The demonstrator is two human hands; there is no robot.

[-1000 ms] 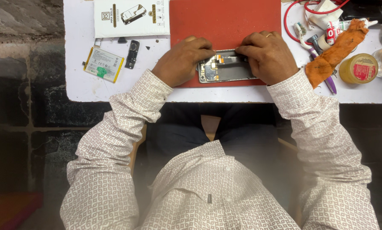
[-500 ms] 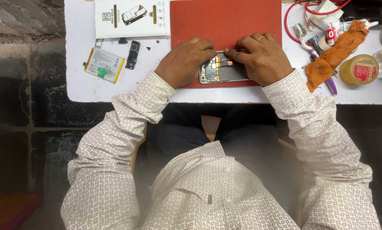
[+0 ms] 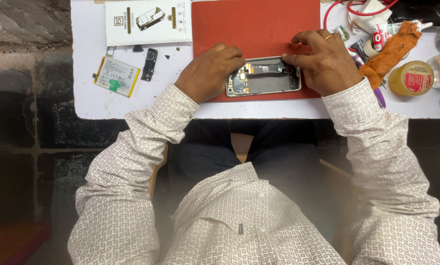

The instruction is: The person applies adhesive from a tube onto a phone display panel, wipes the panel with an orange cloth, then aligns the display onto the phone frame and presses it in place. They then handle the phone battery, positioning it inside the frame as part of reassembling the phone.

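Your left hand (image 3: 207, 73) and right hand (image 3: 323, 63) grip the opened phone (image 3: 264, 77) by its ends on the red mat (image 3: 256, 24); battery (image 3: 116, 76) lies well apart

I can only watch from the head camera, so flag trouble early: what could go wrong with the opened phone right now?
1. The opened phone lies at the red mat's near edge, close to the table edge; a push from the left hand or right hand might slide it off.
2. Its exposed flex strip sits under the right fingertips and could crease.
3. Small loose parts lie off the mat and could get lost.
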